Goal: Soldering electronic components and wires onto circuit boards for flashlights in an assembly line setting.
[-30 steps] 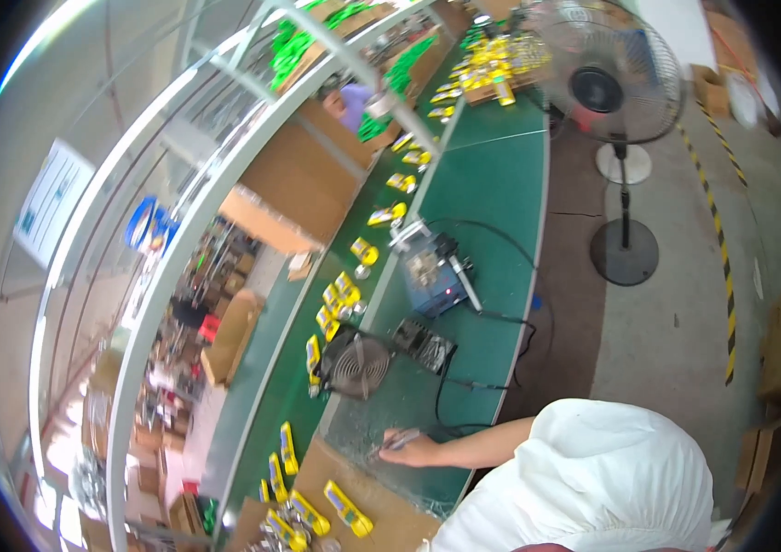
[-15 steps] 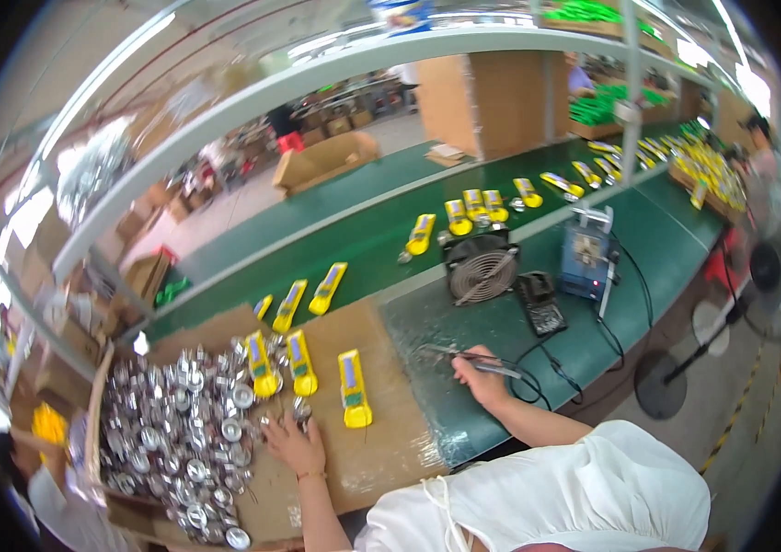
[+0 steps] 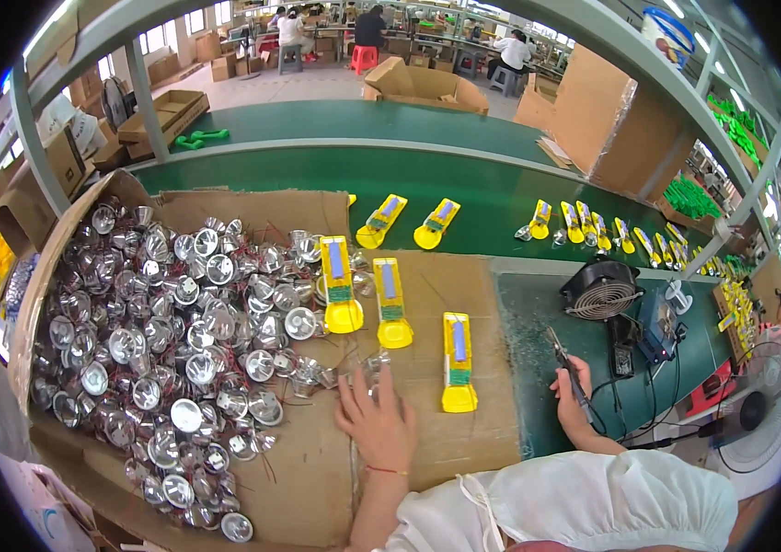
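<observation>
My left hand [image 3: 379,425] lies over the cardboard with its fingers stretched out. Its fingertips are at a small silver reflector cup [image 3: 374,362], slightly blurred; whether they touch it is unclear. My right hand [image 3: 574,394] is closed around a soldering iron [image 3: 562,354], tip pointing up and away. Between the hands, a yellow flashlight-shaped housing [image 3: 458,363] with a green circuit board lies face up. Two more yellow housings, one beyond my left hand [image 3: 390,304] and one beside the pile [image 3: 340,285], lie on the cardboard. Many wired silver reflector cups [image 3: 186,416] fill the box at left.
The cardboard box wall [image 3: 41,313] borders the pile. A green conveyor belt [image 3: 252,170] runs behind, carrying several yellow housings. A black fan [image 3: 602,290], a blue soldering station [image 3: 657,327] and cables stand beyond my right hand. A grey metal frame [image 3: 139,101] rises over the bench.
The head view has turned leftward, so the reflector pile appears larger and more central. My left hand stays close to the same loose reflector cup; my right hand still holds the soldering iron.
</observation>
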Tool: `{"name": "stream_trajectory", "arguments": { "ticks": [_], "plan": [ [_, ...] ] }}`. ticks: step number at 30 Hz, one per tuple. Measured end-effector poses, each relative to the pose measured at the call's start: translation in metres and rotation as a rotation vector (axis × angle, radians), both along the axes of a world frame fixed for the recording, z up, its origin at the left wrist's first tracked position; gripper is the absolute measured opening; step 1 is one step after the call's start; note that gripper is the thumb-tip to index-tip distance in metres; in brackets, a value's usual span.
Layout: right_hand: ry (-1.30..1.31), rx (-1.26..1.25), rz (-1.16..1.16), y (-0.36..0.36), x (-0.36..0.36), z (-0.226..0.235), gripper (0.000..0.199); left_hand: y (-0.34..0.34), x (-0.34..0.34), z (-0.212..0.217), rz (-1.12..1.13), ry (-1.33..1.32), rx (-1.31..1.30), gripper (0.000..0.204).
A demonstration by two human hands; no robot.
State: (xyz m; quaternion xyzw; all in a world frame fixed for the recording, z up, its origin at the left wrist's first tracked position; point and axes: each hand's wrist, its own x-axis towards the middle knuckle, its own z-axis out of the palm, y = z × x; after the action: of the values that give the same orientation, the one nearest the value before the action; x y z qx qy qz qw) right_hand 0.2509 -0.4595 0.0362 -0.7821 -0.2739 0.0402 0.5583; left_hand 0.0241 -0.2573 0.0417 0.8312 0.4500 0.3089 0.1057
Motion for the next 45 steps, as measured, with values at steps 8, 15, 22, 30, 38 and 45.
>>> {"name": "stream_trajectory", "arguments": {
  "ticks": [8,15,22,30,38,45],
  "plan": [
    [-0.448,-0.357,0.059,0.000,0.004,-0.006,0.032,0.007,0.000,0.002,-0.067,-0.041,-0.072,0.057],
    [-0.507,-0.385,0.102,0.019,-0.003,0.004,0.031,0.005,-0.002,-0.010,-0.052,-0.099,-0.097,0.048],
    [-0.221,-0.218,0.016,0.004,-0.004,-0.009,0.034,0.003,-0.005,-0.010,-0.085,-0.098,-0.081,0.039],
    [0.000,0.072,0.016,0.001,-0.003,-0.002,0.034,-0.003,0.004,0.003,0.076,-0.147,0.241,0.035],
    [0.131,0.242,0.020,-0.003,0.012,-0.005,0.032,-0.030,0.048,0.006,-0.406,0.167,0.203,0.018],
    [0.263,0.368,0.044,-0.010,0.011,-0.004,0.033,-0.056,0.046,0.020,-0.494,0.164,0.099,0.017]
  ]
}}
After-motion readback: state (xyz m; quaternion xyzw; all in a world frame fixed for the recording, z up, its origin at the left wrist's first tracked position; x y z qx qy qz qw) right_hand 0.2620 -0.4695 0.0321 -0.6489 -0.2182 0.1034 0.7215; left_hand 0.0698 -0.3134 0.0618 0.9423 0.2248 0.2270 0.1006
